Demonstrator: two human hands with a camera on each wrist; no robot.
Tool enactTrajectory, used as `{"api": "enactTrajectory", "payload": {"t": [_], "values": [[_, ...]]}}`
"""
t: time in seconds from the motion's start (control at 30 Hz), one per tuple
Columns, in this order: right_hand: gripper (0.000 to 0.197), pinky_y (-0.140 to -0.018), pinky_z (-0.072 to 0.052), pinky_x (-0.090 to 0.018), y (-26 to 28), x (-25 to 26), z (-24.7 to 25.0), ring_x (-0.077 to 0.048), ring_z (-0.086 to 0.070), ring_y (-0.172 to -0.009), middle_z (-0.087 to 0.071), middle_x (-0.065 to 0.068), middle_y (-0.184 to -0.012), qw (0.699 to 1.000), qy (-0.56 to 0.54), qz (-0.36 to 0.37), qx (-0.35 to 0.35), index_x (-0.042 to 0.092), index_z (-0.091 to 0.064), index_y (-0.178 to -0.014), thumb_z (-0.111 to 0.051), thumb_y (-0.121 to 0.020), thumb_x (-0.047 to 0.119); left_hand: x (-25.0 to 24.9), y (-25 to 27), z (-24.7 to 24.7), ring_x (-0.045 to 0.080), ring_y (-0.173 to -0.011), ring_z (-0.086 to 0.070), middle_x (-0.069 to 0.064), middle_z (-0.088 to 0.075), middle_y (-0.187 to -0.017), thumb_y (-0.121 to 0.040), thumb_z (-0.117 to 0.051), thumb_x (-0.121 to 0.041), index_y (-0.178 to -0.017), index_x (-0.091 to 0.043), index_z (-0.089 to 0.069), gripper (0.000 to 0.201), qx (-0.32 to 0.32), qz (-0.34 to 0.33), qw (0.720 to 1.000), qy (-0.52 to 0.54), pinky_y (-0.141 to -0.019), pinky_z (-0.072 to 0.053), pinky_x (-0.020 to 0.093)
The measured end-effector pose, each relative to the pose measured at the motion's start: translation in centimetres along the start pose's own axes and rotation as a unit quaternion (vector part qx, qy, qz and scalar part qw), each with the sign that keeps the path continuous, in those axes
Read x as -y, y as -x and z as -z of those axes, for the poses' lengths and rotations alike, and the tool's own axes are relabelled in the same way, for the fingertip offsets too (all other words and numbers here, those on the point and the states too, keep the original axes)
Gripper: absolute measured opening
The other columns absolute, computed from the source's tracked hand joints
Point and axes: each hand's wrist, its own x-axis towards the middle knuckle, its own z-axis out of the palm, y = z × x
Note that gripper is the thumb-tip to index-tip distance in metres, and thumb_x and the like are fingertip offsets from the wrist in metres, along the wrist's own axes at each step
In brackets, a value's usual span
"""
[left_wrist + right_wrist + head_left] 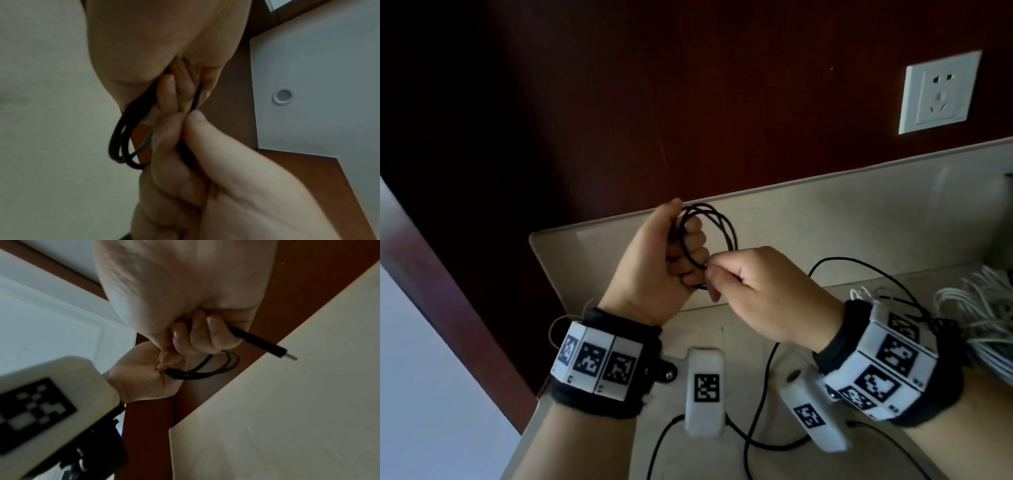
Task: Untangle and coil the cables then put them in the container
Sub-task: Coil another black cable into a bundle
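Note:
My left hand is raised above the beige surface and grips a black cable coil of several loops in its fist. My right hand meets it from the right and pinches a strand of the same cable at the bottom of the coil. In the left wrist view the loops hang from the left hand's curled fingers, and the right hand's thumb and forefinger pinch the cable. The right wrist view shows the cable's black plug sticking out past the right hand's fingers.
A bundle of white cables lies at the right. Thin black cable trails over the beige table under my wrists. A raised rim runs along the back, against a dark red wall with a white socket.

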Motion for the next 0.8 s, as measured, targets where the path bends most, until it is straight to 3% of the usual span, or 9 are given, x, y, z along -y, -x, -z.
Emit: {"api": "enactTrajectory", "payload": {"t": [0.13,0.23,0.33,0.43,0.53,0.67,0.73,0.77,0.8], "values": [[0.042,-0.052,-0.041,-0.036,-0.1,-0.3,0.1,-0.017,-0.050,-0.049,-0.052,-0.001,-0.050,0.999,0.029,-0.006,-0.033,0.017,-0.060,-0.067,-0.047,-0.100,0.039,0.4,-0.2,-0.1,0.007,-0.047,-0.021,-0.006,-0.025,-0.061,-0.103,-0.036,-0.044,-0.063,-0.021,-0.037,0.046,0.021,-0.004,1.000,0.001,-0.043,-0.015,0.022],[0.043,-0.050,-0.040,-0.040,-0.1,-0.1,0.2,-0.018,-0.048,-0.044,-0.053,-0.004,-0.049,0.999,0.011,0.000,-0.033,0.017,-0.060,-0.063,-0.050,-0.099,0.039,0.6,-0.3,-0.1,0.009,-0.052,-0.034,-0.003,-0.036,-0.066,-0.104,-0.034,-0.047,-0.067,-0.020,-0.037,0.046,0.009,-0.012,1.000,0.007,-0.043,-0.023,0.022],[0.045,-0.046,-0.033,-0.034,-0.1,-0.1,0.2,-0.016,-0.043,-0.041,-0.046,0.001,-0.044,0.999,-0.025,-0.002,-0.032,0.010,-0.060,-0.064,-0.048,-0.100,0.033,0.7,-0.3,-0.2,0.010,-0.052,-0.038,-0.002,-0.040,-0.065,-0.103,-0.035,-0.046,-0.065,-0.020,-0.038,0.047,0.012,-0.014,1.000,0.017,-0.043,-0.024,0.022],[0.042,-0.046,-0.029,-0.025,-0.3,-0.8,-0.2,-0.011,-0.039,-0.041,-0.041,0.006,-0.043,0.991,-0.056,-0.011,-0.122,0.007,-0.058,-0.064,-0.050,-0.100,0.027,0.6,-0.2,-0.2,0.010,-0.049,-0.034,-0.005,-0.027,-0.056,-0.104,-0.035,-0.043,-0.058,-0.022,-0.032,0.050,0.015,-0.005,0.999,0.048,-0.046,-0.022,0.024],[0.024,-0.043,-0.032,-0.021,-0.5,-0.8,-0.3,-0.010,-0.047,-0.046,-0.051,0.007,-0.058,0.976,0.003,-0.056,-0.209,0.014,-0.049,-0.089,-0.059,-0.094,0.036,0.9,-0.2,-0.3,0.009,-0.045,-0.024,-0.006,-0.020,-0.053,-0.103,-0.036,-0.042,-0.059,-0.023,-0.026,0.049,0.033,-0.003,0.998,0.044,-0.047,-0.021,0.025],[0.039,-0.038,-0.027,-0.018,-0.9,-2.1,-0.5,-0.008,-0.042,-0.043,-0.051,0.001,-0.072,0.982,-0.014,-0.143,-0.124,0.018,-0.029,-0.129,-0.049,-0.101,0.035,1.5,0.0,-0.8,0.009,-0.043,-0.016,-0.005,-0.014,-0.054,-0.103,-0.037,-0.041,-0.058,-0.023,-0.026,0.049,0.066,-0.004,0.997,-0.035,-0.047,-0.014,0.027],[0.015,-0.036,-0.023,-0.019,-1.0,-2.5,-0.8,-0.012,-0.036,-0.043,-0.042,-0.003,-0.070,0.983,-0.002,-0.116,-0.139,0.016,-0.040,-0.117,-0.046,-0.103,0.019,1.6,0.3,-1.0,0.009,-0.044,-0.015,-0.004,-0.015,-0.054,-0.101,-0.046,-0.033,-0.059,-0.024,-0.028,0.047,0.074,-0.025,0.993,-0.091,-0.047,-0.012,0.029],[0.004,-0.037,-0.026,-0.027,-1.0,-2.8,-0.9,-0.019,-0.038,-0.045,-0.043,-0.007,-0.070,0.985,0.015,-0.110,-0.131,0.010,-0.045,-0.104,-0.046,-0.103,0.015,1.7,0.4,-1.1,0.009,-0.043,-0.016,-0.005,-0.017,-0.054,-0.099,-0.051,-0.025,-0.059,-0.023,-0.030,0.045,0.065,-0.043,0.989,-0.122,-0.047,-0.012,0.030],[0.013,-0.042,-0.033,-0.033,-1.1,-2.6,-0.9,-0.026,-0.045,-0.051,-0.049,-0.012,-0.074,0.985,0.002,-0.133,-0.111,0.006,-0.046,-0.097,-0.043,-0.104,0.016,1.7,0.4,-1.2,0.010,-0.043,-0.017,-0.005,-0.019,-0.053,-0.096,-0.053,-0.015,-0.059,-0.023,-0.032,0.043,0.046,-0.060,0.986,-0.147,-0.047,-0.012,0.030]]}}
